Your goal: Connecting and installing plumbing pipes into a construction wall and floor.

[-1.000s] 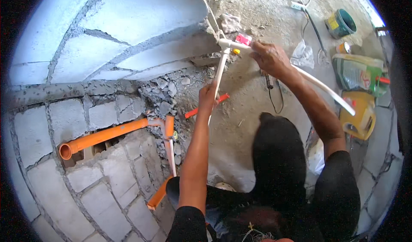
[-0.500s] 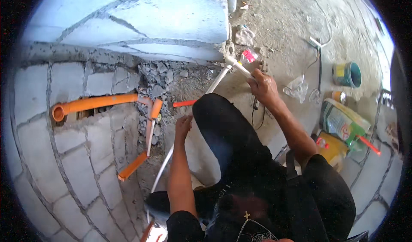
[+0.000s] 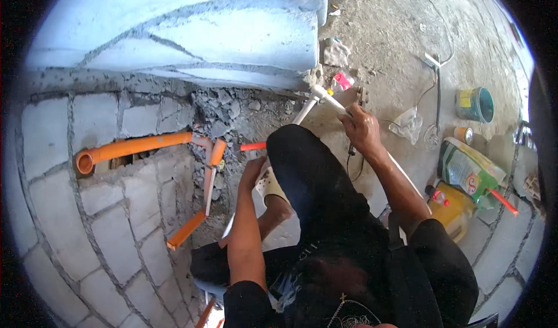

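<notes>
A white pipe with an elbow (image 3: 318, 91) at its end stands out beside the corner of the block wall. My right hand (image 3: 361, 131) is closed round the arm of pipe (image 3: 334, 103) right of the elbow; more of it shows along my right forearm. From the elbow, another length of white pipe (image 3: 302, 111) slants down to the left and passes behind my raised knee. My left hand (image 3: 254, 172) is closed round this length beyond the knee, its fingertips partly hidden. A bright red-orange stick-like piece (image 3: 253, 146) lies just above my left hand.
Orange drain pipes (image 3: 136, 145) run through the broken block wall at left, beside rubble (image 3: 218, 110). On the right stand a green bucket (image 3: 476, 104), a tin (image 3: 464, 134), a printed sack (image 3: 465, 165) and a yellow container (image 3: 453, 209). A cable (image 3: 444, 22) crosses the dusty floor.
The view has shifted slightly. White pipe now shows beyond my right hand, along the forearm. My left hand is a little higher and further right, and a foot in a cream clog shows beside it.
</notes>
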Available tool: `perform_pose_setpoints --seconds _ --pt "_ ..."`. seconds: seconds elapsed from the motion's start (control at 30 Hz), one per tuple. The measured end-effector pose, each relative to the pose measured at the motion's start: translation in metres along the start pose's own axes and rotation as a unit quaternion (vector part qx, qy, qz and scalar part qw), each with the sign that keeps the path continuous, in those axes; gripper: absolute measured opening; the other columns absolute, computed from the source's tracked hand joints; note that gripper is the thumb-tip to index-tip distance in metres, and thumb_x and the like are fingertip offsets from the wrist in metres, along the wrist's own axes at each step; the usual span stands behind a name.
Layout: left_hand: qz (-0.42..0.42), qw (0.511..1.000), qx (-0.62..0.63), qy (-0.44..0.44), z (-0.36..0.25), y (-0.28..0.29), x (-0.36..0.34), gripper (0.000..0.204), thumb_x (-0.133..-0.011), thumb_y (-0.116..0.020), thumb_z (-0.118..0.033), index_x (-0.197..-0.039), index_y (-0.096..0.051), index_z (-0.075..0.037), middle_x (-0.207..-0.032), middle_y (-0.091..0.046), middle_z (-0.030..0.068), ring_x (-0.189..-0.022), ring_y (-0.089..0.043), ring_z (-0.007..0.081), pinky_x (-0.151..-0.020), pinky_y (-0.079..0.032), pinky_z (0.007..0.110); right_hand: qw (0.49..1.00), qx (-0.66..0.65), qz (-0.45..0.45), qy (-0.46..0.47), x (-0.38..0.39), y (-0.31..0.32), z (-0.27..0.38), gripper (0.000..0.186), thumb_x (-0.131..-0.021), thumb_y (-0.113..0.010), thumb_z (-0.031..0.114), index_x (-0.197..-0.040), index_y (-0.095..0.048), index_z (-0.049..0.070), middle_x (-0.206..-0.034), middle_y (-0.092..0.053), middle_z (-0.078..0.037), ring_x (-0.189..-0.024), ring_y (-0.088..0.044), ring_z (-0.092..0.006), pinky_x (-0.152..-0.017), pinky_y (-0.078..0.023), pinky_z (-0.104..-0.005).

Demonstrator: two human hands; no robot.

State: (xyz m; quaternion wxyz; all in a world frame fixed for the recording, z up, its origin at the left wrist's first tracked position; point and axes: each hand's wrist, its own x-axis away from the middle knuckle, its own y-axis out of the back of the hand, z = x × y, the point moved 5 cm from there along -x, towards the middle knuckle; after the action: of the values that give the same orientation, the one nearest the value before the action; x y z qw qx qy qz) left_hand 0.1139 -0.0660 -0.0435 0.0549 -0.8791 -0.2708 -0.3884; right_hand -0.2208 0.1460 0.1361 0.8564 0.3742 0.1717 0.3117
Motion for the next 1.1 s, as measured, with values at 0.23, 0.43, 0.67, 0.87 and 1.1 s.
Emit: perform_pose_setpoints --seconds 0.23,0.43,0.67,0.87,1.1 --pt "0.115 0.964 -0.094 -0.22 -0.057 -0.03 -0.009 0.017 -0.091 -0.053 -0.017 -0.078 -0.061 -0.011 -0.06 -0.049 -0.0032 -0.047 -0.045 0.01 -0.045 -0.035 0.025 1.0 -0.014 -0.006 0.023 0.005 -0.003 0.008 0.021 -0.085 -0.07 0.019 -0.088 -0.058 0.002 -0.079 -0.06 -0.02 -0.074 -0.06 -0.0429 -0.063 -0.046 -0.0495" --pt "0.063 0.996 0.04 -0.057 -0.05 -0.041 -0.01 0.021 -0.093 -0.056 -0.022 -0.074 -0.058 -0.012 -0.057 -0.045 -0.0037 -0.045 -0.043 0.0083 -0.042 -0.031 0.025 1.0 -0.016 0.008 0.014 0.007 0.001 0.003 0.02 -0.086 -0.07 0.019 -0.089 -0.059 0.002 -0.077 -0.06 -0.02 -0.073 -0.06 -0.0425 -0.062 -0.046 -0.0495" --pt "0.027 0.993 0.089 -0.07 -0.043 -0.04 -0.006 0.026 -0.094 -0.058 -0.023 -0.071 -0.059 -0.011 -0.058 -0.052 -0.0021 -0.047 -0.047 0.0075 -0.043 -0.034 0.024 0.998 -0.051 0.025 0.003 0.004 0.002 0.002 0.022 -0.083 -0.071 0.02 -0.088 -0.058 0.003 -0.078 -0.06 -0.022 -0.074 -0.061 -0.0432 -0.063 -0.047 -0.0508" --pt "-0.026 0.995 0.087 -0.032 -0.028 -0.036 -0.012 0.029 -0.093 -0.057 -0.019 -0.066 -0.057 -0.011 -0.056 -0.049 -0.0033 -0.046 -0.044 0.0072 -0.043 -0.033 0.025 0.998 -0.053 0.025 -0.006 0.002 0.001 0.002 0.023 -0.084 -0.073 0.021 -0.088 -0.06 0.002 -0.074 -0.061 -0.021 -0.07 -0.061 -0.0427 -0.061 -0.046 -0.0492" --pt "-0.011 0.994 0.093 -0.059 -0.028 -0.038 -0.013 0.029 -0.091 -0.055 -0.017 -0.063 -0.056 -0.011 -0.055 -0.047 -0.0036 -0.046 -0.043 0.0072 -0.043 -0.032 0.026 0.997 -0.073 0.03 -0.015 0.001 0.003 0.001 0.024 -0.084 -0.073 0.02 -0.085 -0.06 0.0 -0.072 -0.061 -0.022 -0.065 -0.061 -0.0413 -0.057 -0.046 -0.0477"
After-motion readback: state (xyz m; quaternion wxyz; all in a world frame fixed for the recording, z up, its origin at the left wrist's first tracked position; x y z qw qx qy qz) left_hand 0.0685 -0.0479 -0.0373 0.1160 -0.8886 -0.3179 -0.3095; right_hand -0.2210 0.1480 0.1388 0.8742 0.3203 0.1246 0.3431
